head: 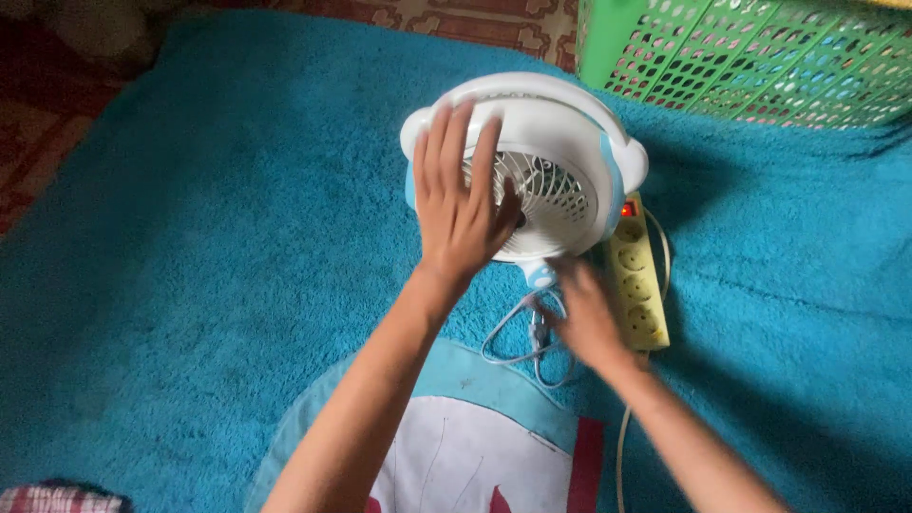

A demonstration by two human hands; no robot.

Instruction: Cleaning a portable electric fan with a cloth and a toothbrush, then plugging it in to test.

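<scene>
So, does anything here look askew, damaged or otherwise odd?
Nothing looks damaged or spilled. The white fan lies on the blue rug with its grille up, the left hand flat on it. Its thin cable lies in a loose tangle beside the yellow power strip, by the blurred right hand.

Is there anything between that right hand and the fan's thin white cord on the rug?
Nothing visible does. The right hand is blurred, right by the looped white cord below the fan, while the left hand lies flat on the fan's grille.
</scene>
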